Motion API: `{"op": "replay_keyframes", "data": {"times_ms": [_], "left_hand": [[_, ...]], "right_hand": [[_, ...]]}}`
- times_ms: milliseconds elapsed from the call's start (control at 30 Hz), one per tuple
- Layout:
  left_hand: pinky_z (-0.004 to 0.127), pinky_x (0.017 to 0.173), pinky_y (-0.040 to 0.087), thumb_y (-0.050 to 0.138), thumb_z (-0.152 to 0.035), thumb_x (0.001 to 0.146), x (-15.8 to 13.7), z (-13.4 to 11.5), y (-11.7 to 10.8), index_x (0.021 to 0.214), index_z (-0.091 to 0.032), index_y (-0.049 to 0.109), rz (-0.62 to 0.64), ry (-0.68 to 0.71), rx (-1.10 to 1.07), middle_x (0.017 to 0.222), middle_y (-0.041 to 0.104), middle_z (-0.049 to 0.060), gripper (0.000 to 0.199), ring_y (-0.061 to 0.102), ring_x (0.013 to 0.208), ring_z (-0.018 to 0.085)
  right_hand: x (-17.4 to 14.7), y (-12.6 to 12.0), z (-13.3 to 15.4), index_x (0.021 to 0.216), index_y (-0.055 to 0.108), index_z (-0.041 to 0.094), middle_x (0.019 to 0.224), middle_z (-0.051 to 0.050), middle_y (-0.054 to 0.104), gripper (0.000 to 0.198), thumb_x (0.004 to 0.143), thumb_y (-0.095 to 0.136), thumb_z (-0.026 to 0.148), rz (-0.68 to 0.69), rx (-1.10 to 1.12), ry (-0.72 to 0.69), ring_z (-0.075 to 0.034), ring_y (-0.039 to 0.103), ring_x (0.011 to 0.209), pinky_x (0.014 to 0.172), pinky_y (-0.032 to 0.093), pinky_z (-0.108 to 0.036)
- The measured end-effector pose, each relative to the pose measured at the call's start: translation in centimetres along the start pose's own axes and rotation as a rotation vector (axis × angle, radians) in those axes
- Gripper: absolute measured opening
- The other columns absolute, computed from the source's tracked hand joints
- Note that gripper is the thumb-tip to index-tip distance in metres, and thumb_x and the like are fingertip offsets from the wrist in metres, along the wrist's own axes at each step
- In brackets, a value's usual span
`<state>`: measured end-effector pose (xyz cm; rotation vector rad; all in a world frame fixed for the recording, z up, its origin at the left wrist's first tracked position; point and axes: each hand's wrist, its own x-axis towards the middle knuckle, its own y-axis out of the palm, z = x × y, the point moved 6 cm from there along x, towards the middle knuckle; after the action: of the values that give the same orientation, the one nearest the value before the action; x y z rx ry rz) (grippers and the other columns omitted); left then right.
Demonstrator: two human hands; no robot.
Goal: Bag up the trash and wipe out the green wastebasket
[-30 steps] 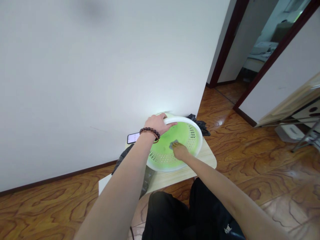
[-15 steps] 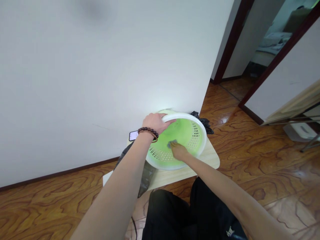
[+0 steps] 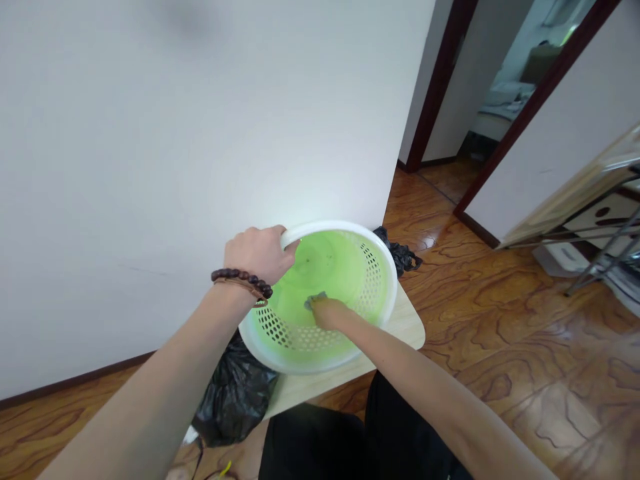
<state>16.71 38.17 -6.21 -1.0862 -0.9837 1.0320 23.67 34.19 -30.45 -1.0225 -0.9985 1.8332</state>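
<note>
Both hands are busy. Your left hand (image 3: 260, 255) is closed on the rim of the round green-and-white plastic basket (image 3: 340, 267), at its upper left, fingers hooked over the edge. Your right hand (image 3: 329, 313) reaches inside, gripping a small grey cloth (image 3: 314, 301) at or just over the green inner surface; can't tell if it's pressed down. Dark brown beaded bracelet (image 3: 241, 275) on your left wrist. Your black trousers (image 3: 313, 440) fill the bottom middle. Left of them, a small yellow item (image 3: 226, 469), too small to identify.

Basket is on the pale wood-grain worktop (image 3: 411, 327), opening facing you, white rim all round, rows of holes through the sides. Crumpled black plastic bag (image 3: 237, 390) just left of it, next to your left forearm. Smaller black plastic bundle (image 3: 403, 255) past the basket's right side. Plain white wall (image 3: 200, 133) stands right behind.

Further right: glossy brown wood-grain floor (image 3: 465, 293), then a white boxy container (image 3: 561, 259) near thin grey metal legs (image 3: 606, 252). Farthest off, a dark red door frame (image 3: 443, 87) and the room beyond (image 3: 507, 100), its contents hard to make out.
</note>
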Motion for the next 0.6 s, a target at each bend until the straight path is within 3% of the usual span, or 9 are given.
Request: {"op": "replay_keyframes", "data": {"times_ms": [233,433,600], "left_hand": [[0.036,0.076,0.038,0.033,-0.056,0.076,0.0,-1.4,-0.6,0.101,-0.025,0.058,0.045,0.052,-0.014,0.092,0.059,0.008,0.048,0.054,0.092,0.028],[0.035,0.075,0.039,0.036,-0.051,0.076,-0.2,-2.1,-1.1,0.097,-0.023,0.059,0.046,0.059,-0.021,0.090,0.060,0.009,0.042,0.055,0.089,0.026],[0.034,0.071,0.041,0.037,-0.050,0.076,0.1,-2.2,-0.9,0.095,-0.020,0.058,0.039,0.069,-0.038,0.091,0.059,0.010,0.041,0.056,0.085,0.025]], "right_hand": [[0.7,0.3,2.1,0.125,0.041,0.010,0.129,-0.015,0.043,0.042,0.086,0.031,0.022,-0.065,0.099,-0.080,-0.023,0.046,0.113,0.091,0.039,-0.038],[0.5,0.5,2.8,0.129,0.035,0.006,0.134,-0.015,0.036,0.045,0.085,0.030,0.018,-0.080,0.089,-0.109,-0.019,0.034,0.123,0.100,0.031,-0.033],[0.3,0.8,2.7,0.128,0.036,0.004,0.134,-0.015,0.037,0.046,0.085,0.031,0.017,-0.074,0.070,-0.106,-0.019,0.035,0.122,0.100,0.030,-0.033]]}}
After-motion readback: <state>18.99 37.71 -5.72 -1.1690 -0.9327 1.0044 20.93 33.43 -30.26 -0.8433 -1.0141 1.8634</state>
